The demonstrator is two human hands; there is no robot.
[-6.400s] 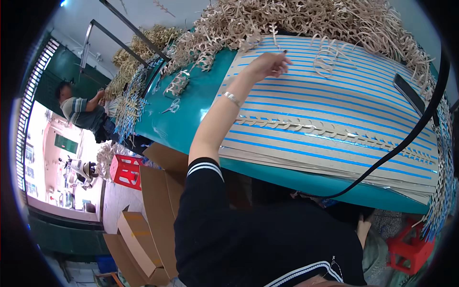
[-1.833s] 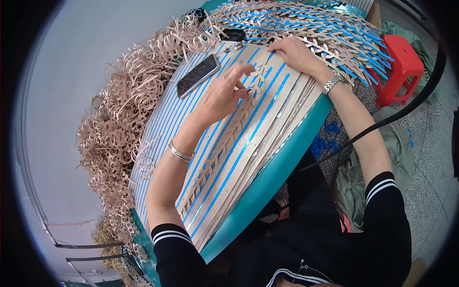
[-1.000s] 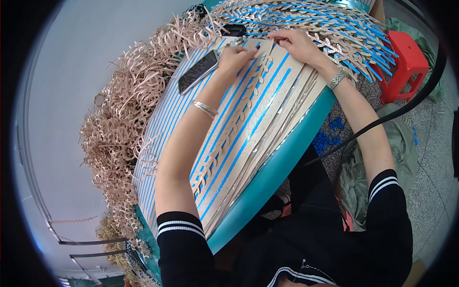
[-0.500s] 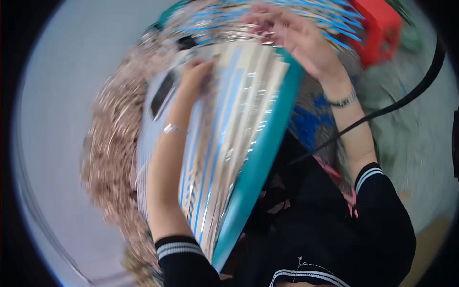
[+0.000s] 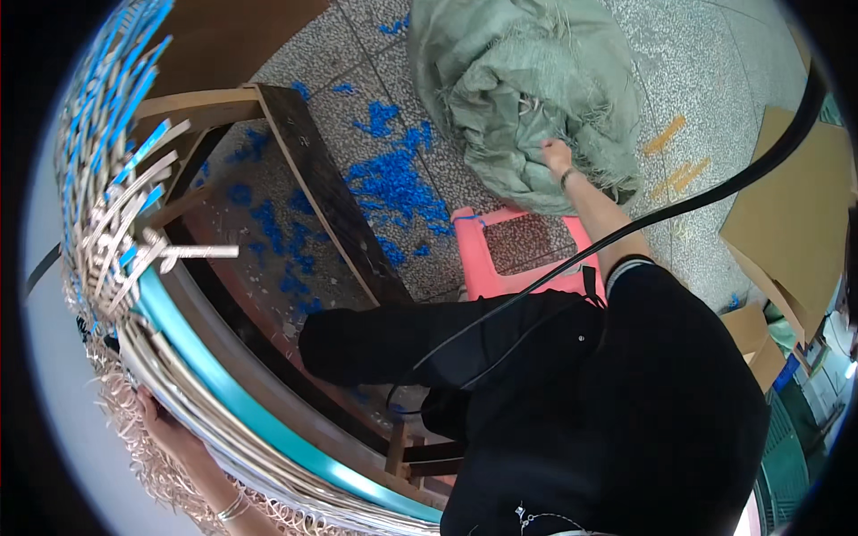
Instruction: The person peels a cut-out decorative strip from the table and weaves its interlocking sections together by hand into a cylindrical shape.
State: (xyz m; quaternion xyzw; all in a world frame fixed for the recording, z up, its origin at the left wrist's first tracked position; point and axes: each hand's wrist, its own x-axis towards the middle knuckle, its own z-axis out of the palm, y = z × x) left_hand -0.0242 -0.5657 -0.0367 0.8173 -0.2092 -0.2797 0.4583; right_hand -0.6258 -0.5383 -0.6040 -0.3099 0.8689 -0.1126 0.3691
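Note:
My right hand (image 5: 557,158) reaches out over the mouth of a big pale-green woven sack (image 5: 474,71) on the floor. Its fingers are curled closed; what they hold, if anything, is hidden. Pale strips lie inside the sack's opening. At the far left, my left hand (image 5: 170,433) rests on the table against a bundle of long pale strips (image 5: 192,384), next to something dark. Its fingers are mostly hidden by the curve of the bundle. A teal edge band (image 5: 241,406) runs along the table's side. Beyond it, a heap of pale and blue-marked strips (image 5: 107,214) juts over the edge.
Blue scraps (image 5: 398,183) litter the speckled floor. A pink plastic stool (image 5: 478,259) stands between me and the sack. A dark wooden frame (image 5: 326,188) is beside the table. A black cable (image 5: 715,192) crosses the view. Cardboard (image 5: 791,214) lies at right; curly shavings (image 5: 147,464) at left.
My view has swung right and down from the table to the floor. My right hand has left the strips' far end for the sack. My left hand stays at the table.

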